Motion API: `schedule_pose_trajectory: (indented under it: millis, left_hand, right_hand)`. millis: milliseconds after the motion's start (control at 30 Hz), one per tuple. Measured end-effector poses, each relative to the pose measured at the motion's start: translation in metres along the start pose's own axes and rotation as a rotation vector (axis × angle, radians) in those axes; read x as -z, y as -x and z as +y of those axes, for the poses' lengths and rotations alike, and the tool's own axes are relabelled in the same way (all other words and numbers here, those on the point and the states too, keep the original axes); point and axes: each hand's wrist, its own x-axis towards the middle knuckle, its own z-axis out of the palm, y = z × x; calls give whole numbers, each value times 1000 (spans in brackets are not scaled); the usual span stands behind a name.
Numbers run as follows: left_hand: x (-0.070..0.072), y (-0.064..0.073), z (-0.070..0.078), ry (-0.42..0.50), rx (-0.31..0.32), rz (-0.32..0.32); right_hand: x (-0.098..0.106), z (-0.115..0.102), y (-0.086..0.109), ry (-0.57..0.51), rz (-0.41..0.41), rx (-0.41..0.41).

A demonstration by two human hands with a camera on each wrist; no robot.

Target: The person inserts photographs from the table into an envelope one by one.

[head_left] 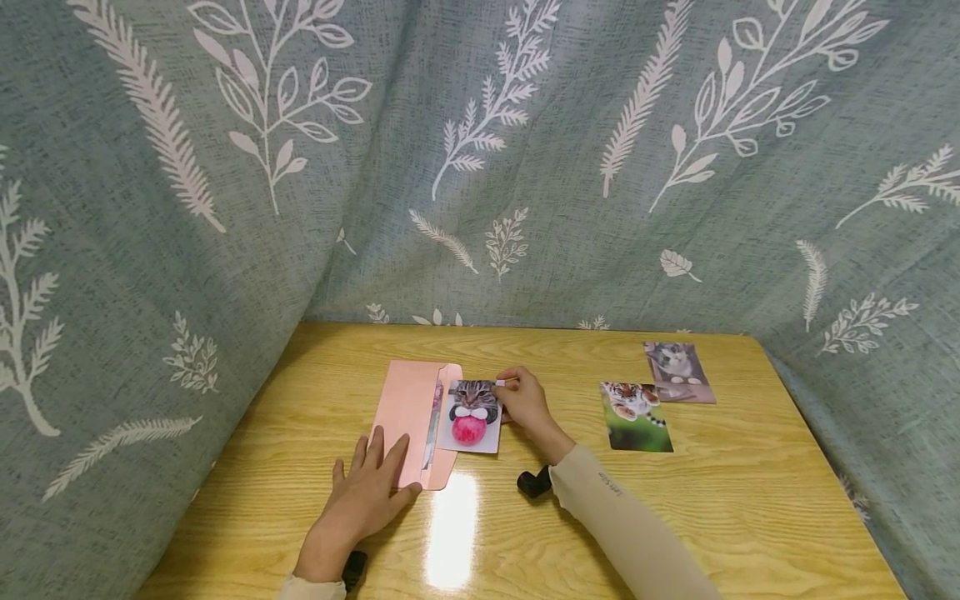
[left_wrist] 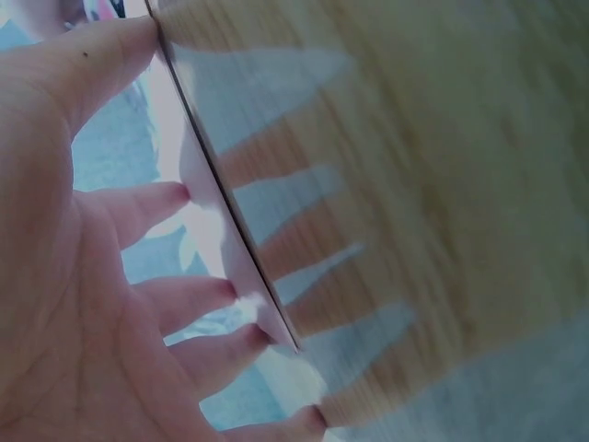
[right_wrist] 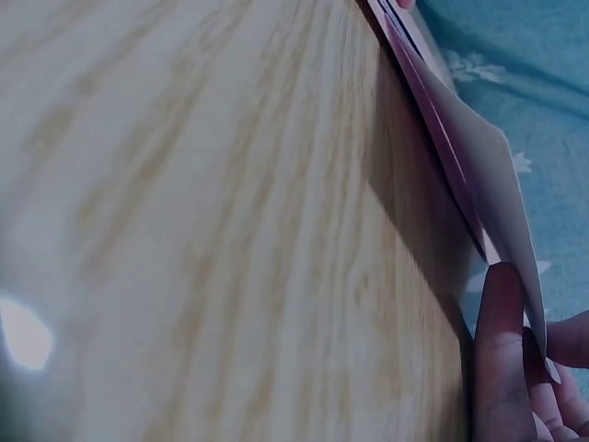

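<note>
In the head view, the envelope lies on the table, its flap spread toward the right. The left hand rests on its near part, fingers spread and straight, gripping nothing. The right hand pinches the top right corner of the ball card, which sits over the flap, just beside the envelope's mouth. A printed strip shows in that mouth, so the envelope seems to contain at least one picture. Off to the right, well apart from the hands, lie the tiger card and the grey cat card, the former overlapping a corner of the latter. By my reading, the work is partway along: two cards are out, one is in hand, and the strip's card is inside. Whether the ball card is going in or coming out, I cannot tell. It covers part of the flap; nothing else appears to block the right hand. A curtain stands behind.

In the left wrist view, the fingers are spread at the envelope's edge, mirrored in the shiny tabletop.

In the right wrist view, the ball card tilts up from the flap, held between thumb and finger.
</note>
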Motion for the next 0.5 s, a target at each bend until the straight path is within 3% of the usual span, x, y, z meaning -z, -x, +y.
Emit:
schedule_pose_trajectory:
  millis: [500]
  left_hand:
    - [0,0,0,-17,-7,4]
  right_hand:
    - [-18,-7,-2,40,4,2]
